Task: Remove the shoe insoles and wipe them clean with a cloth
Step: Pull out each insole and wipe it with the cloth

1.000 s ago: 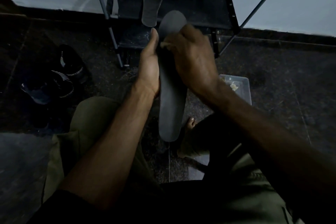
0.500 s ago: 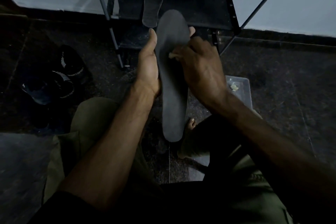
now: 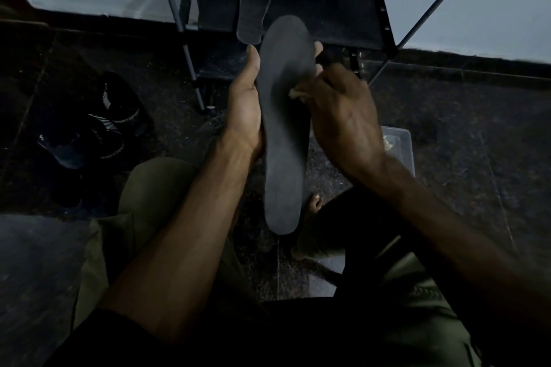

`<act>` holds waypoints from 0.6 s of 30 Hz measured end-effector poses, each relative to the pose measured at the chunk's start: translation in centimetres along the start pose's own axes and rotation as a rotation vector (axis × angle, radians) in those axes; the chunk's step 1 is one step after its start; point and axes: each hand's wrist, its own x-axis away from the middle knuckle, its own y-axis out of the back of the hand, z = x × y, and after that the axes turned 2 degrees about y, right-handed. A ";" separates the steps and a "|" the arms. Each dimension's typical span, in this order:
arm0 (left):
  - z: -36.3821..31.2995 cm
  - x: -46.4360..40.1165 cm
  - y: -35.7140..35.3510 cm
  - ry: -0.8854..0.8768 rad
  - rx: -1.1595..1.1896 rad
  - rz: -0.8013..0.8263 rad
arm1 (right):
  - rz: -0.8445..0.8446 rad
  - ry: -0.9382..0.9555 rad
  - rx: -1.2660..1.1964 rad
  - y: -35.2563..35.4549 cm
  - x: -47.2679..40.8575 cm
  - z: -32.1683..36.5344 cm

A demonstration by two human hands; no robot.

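Observation:
A long dark grey insole (image 3: 283, 134) stands upright in front of me, toe end up. My left hand (image 3: 246, 110) holds it from the left side, thumb along its edge and fingertips showing behind its right edge. My right hand (image 3: 340, 116) grips a small pale cloth (image 3: 296, 93) and presses it against the insole's right side near the middle. Most of the cloth is hidden under the fingers. A second grey insole (image 3: 253, 13) leans on the shoe rack behind.
A black shoe rack (image 3: 384, 24) with metal poles stands against the wall ahead. Dark shoes (image 3: 98, 128) lie on the floor at left. A clear plastic box (image 3: 401, 143) sits on the floor at right, behind my right wrist. My knees and a bare foot (image 3: 313, 208) are below.
My right hand with the cloth has slid down the insole from the toe end to the middle. The upper part of the insole is now uncovered. My left hand has stayed in place.

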 end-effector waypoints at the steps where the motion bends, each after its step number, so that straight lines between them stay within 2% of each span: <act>1: 0.1 0.0 0.0 0.003 -0.019 -0.002 | -0.014 -0.001 0.000 0.2 -0.4 -0.3; 7: 0.3 -0.3 0.1 -0.036 -0.064 -0.126 | -0.103 -0.074 0.045 0.3 -4.1 -2.5; 11: 0.0 -0.3 0.5 0.010 -0.061 -0.040 | -0.054 -0.047 -0.001 -0.1 -1.4 -1.3; 18: 0.7 -0.3 -0.5 0.045 -0.084 -0.078 | -0.218 -0.176 0.001 0.1 -6.2 -3.1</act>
